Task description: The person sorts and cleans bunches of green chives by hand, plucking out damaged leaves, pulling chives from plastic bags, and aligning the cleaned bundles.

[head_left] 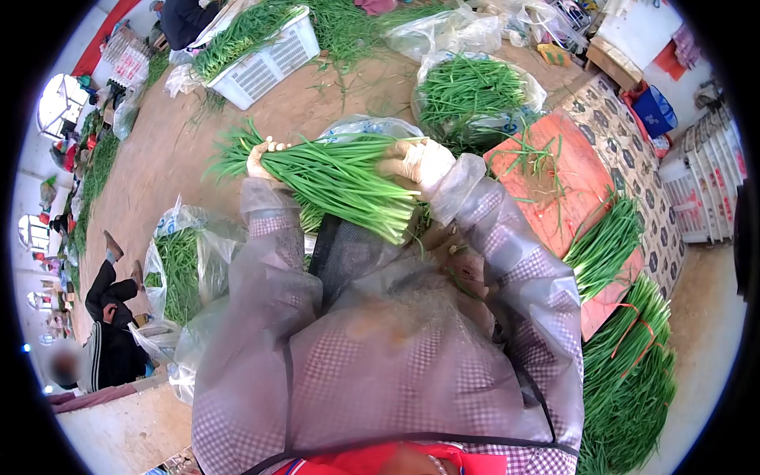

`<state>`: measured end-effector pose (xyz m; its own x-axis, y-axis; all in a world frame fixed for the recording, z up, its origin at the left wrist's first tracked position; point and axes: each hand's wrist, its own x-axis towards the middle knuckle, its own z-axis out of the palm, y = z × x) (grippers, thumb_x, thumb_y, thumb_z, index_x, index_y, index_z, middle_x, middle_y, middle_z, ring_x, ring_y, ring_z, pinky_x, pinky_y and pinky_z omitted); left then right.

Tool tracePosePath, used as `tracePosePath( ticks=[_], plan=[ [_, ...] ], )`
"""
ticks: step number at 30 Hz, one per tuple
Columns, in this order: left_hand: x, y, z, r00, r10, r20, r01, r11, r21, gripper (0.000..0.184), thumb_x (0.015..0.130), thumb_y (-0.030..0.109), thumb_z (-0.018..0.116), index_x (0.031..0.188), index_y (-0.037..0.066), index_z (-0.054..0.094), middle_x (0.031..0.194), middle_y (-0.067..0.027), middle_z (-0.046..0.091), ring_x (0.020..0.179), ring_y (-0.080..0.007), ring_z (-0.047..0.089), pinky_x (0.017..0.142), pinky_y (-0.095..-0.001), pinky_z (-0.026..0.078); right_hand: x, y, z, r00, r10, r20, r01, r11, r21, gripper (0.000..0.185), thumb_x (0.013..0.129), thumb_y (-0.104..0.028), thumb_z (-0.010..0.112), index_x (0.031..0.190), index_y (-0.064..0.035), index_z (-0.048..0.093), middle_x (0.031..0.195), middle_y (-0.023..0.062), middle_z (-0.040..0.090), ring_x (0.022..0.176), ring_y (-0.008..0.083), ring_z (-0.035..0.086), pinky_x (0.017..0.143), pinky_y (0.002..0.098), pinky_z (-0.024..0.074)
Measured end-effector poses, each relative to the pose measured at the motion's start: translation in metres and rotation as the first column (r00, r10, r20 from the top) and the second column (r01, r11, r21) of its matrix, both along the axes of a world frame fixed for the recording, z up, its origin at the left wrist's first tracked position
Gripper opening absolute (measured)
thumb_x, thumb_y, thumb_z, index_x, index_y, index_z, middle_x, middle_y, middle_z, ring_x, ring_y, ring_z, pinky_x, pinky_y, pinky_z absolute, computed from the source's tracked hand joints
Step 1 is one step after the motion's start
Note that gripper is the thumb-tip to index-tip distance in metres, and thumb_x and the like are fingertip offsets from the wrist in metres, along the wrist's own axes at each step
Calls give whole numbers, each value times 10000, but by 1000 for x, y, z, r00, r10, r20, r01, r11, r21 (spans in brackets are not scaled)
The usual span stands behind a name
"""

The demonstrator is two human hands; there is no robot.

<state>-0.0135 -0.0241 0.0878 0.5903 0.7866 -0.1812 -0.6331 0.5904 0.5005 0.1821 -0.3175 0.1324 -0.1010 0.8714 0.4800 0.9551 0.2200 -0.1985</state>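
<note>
A loose bunch of garlic chives [340,176] lies sideways across my lap, its leafy tips to the left and pale stem ends to the right. My left hand [261,160], in a light glove, is closed around the leafy part, with fingertips showing on the far side. Toward the stem end, my gloved right hand [423,162] grips the same bunch from above; some of its fingers are hidden among the stalks. Below the bunch is a dark mesh surface [356,245]. Behind it, part of a clear plastic bag [368,125] shows.
To the right, a red board [532,170] bears scraps and a chive bundle [606,249]; a larger tied pile [633,380] lies nearer. Bags of chives stand ahead [475,91] and left [180,273]. A white crate [265,71] is farther off. Someone [115,317] sits at left.
</note>
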Motion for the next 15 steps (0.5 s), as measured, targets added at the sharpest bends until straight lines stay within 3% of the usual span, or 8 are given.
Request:
tracePosePath(
  ticks=[3, 6, 7, 9, 10, 12, 15],
  plan=[
    [1, -4, 4, 1000, -29, 8, 29, 1000, 3, 171, 750, 89, 523, 912, 37, 511, 659, -35, 513, 654, -239, 521, 801, -457, 471, -1, 3, 3, 998, 37, -53, -39, 998, -42, 260, 755, -198, 639, 1009, -229, 684, 1013, 49, 623, 936, 269, 627, 790, 391, 509],
    [4, -7, 8, 999, -34, -17, 34, 999, -17, 175, 752, 85, 519, 922, 45, 504, 662, -30, 519, 645, -238, 523, 787, -449, 478, -2, 7, 17, 984, -73, 163, 120, 947, -300, 203, 767, -229, 625, 953, -236, 707, 1049, 60, 646, 918, 242, 645, 782, 375, 512],
    [6, -8, 9, 999, -31, -27, 30, 999, -32, 181, 752, 83, 518, 929, 50, 499, 663, -28, 519, 637, -239, 522, 778, -445, 481, -4, 9, 17, 984, -73, 161, 119, 947, -300, 203, 767, -229, 625, 953, -236, 707, 1049, 60, 646, 918, 242, 645, 782, 375, 512],
    [7, -2, 7, 998, -36, -55, 34, 998, -45, 197, 748, 77, 517, 942, 53, 487, 658, -29, 513, 625, -241, 518, 768, -437, 486, -6, 10, 17, 986, -139, 88, 161, 929, -334, 184, 755, -235, 636, 916, -189, 711, 945, 80, 674, 864, 254, 658, 772, 381, 513],
    [5, -1, 3, 997, -51, -50, 51, 999, -1, 217, 750, 87, 527, 957, 26, 501, 699, -31, 524, 693, -237, 529, 822, -435, 465, -4, 11, 10, 987, -140, 84, 160, 929, -335, 184, 755, -235, 636, 916, -189, 711, 945, 80, 674, 864, 254, 658, 772, 381, 513],
    [4, 3, -2, 996, -88, -25, 89, 995, 45, 243, 754, 103, 531, 972, -2, 516, 738, -36, 535, 761, -237, 541, 879, -437, 443, -2, 13, -1, 986, -135, -101, 106, 961, -255, 153, 718, -213, 680, 864, -166, 684, 801, 60, 666, 767, 254, 654, 713, 383, 507],
    [3, 9, -4, 990, -123, -74, 129, 988, 82, 257, 757, 122, 531, 981, -3, 516, 743, -35, 538, 765, -244, 544, 887, -441, 441, -1, 9, 5, 952, -167, -256, 91, 954, -287, 116, 716, -197, 684, 814, -135, 687, 779, 96, 664, 741, 242, 650, 705, 366, 504]
  ],
)
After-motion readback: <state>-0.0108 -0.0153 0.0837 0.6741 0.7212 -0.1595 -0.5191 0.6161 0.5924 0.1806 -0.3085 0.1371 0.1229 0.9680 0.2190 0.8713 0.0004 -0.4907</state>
